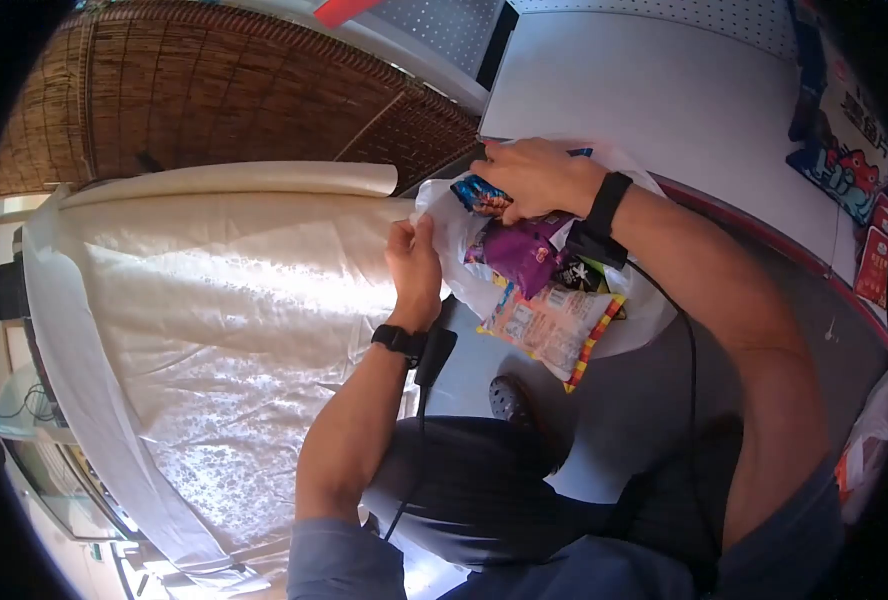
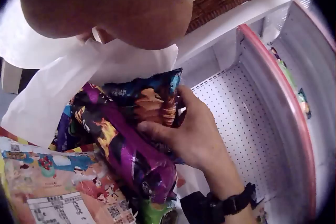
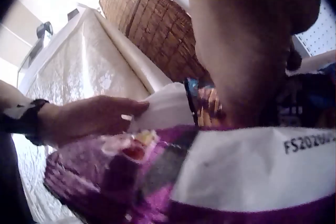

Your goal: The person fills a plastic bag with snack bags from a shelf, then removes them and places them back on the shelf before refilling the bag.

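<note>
My left hand pinches the rim of a white plastic bag between thumb and fingers. In the bag's mouth, my right hand grips a dark blue snack packet, thumb on its near face in the left wrist view. Just below that hand lies a shiny purple snack packet, which fills the front of the right wrist view. An orange-pink snack bag with a red-and-yellow edge sits nearest my body. A green packet shows partly beneath the purple one.
A white shelf with a red front edge stands at the far right, with large snack bags at its right end. Left of me is a surface under a cream cloth, backed by a woven reed screen. My shoe is on the grey floor.
</note>
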`<state>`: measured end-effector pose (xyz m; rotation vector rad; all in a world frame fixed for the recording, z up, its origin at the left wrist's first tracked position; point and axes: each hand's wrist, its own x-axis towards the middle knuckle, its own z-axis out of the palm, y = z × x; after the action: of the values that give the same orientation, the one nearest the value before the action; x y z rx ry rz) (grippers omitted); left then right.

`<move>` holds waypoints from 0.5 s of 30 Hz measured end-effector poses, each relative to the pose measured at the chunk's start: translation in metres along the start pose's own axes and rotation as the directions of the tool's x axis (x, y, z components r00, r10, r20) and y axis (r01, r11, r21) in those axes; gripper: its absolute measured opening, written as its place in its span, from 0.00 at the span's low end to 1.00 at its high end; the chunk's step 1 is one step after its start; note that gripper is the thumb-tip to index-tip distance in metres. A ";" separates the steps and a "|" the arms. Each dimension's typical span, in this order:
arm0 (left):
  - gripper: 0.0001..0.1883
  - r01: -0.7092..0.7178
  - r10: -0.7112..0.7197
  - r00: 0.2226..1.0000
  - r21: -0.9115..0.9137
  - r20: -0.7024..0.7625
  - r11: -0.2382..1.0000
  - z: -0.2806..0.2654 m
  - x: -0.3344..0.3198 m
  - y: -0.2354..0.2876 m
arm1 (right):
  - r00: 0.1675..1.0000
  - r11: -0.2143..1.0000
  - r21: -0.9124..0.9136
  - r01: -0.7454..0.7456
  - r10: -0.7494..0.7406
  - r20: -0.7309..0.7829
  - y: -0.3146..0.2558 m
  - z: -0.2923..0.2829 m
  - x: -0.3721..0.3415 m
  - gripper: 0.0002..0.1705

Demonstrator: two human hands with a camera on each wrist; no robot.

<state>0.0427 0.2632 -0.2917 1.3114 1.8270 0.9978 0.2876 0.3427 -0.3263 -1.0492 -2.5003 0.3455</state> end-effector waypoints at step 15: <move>0.15 -0.049 0.047 0.996 -0.024 -0.069 0.999 0.001 0.005 -0.005 | 0.976 0.992 0.102 0.077 -0.054 -0.211 -0.009 -0.012 0.006 0.28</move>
<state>0.0398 0.2674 -0.2970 1.3265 1.8354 1.1010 0.2837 0.3418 -0.3102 -0.9085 -2.2962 0.3310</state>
